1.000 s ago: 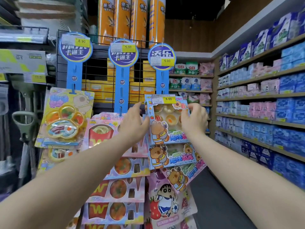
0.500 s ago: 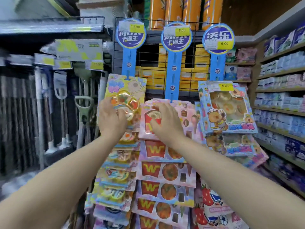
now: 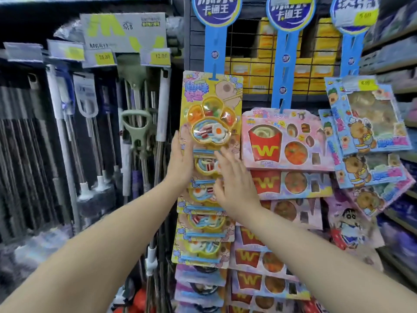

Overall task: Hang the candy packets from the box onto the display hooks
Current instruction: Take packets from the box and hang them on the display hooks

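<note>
Yellow candy packet point(image 3: 212, 114), left hand point(image 3: 181, 161) flat against its left edge, right hand point(image 3: 235, 186) spread wide below

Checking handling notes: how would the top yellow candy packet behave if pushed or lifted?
Probably fairly stiff: the yellow packet hangs flat, a card with a moulded blister. Likely light, hanging from a thin blue strip. Pushed by the left hand at its edge, it would probably swing, hooked only at its top.

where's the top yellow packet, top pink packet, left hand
top yellow packet point(image 3: 211, 123), head view, paw blister
top pink packet point(image 3: 265, 146), head view, red fries box
left hand point(image 3: 181, 159), head view, hand's middle
</note>
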